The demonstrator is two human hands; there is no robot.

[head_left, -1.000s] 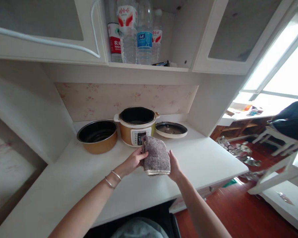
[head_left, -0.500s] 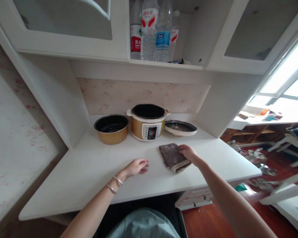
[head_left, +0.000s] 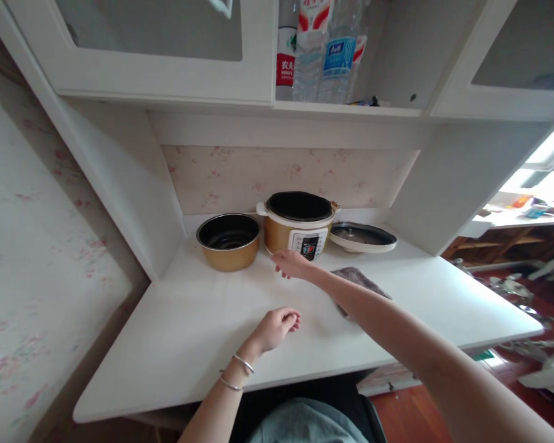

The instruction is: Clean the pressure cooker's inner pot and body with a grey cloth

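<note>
My right hand [head_left: 292, 263] reaches across the white counter [head_left: 175, 332] with fingers extended and nothing in it. It hovers just in front of the gold rice cooker [head_left: 300, 226], near its control panel. The cooker has no lid on. My left hand [head_left: 277, 327] rests on the counter with fingers loosely curled, holding nothing; two bangles circle its wrist. A folded grey cloth [head_left: 362, 280] lies on the counter, partly hidden behind my right forearm. A gold inner pot [head_left: 229, 240] with a dark inside stands left of the cooker. The cooker's lid [head_left: 362, 237] lies to its right.
Several water bottles [head_left: 321, 52] stand on the shelf above, between white cabinet doors [head_left: 157, 49]. A white side wall [head_left: 133, 203] closes the counter's left end. A red wooden floor [head_left: 425, 412] and cluttered furniture lie to the right.
My right hand let go of the cloth on the counter and moved left toward the cooker's front. My left hand stayed on the counter. The camera turned left.
</note>
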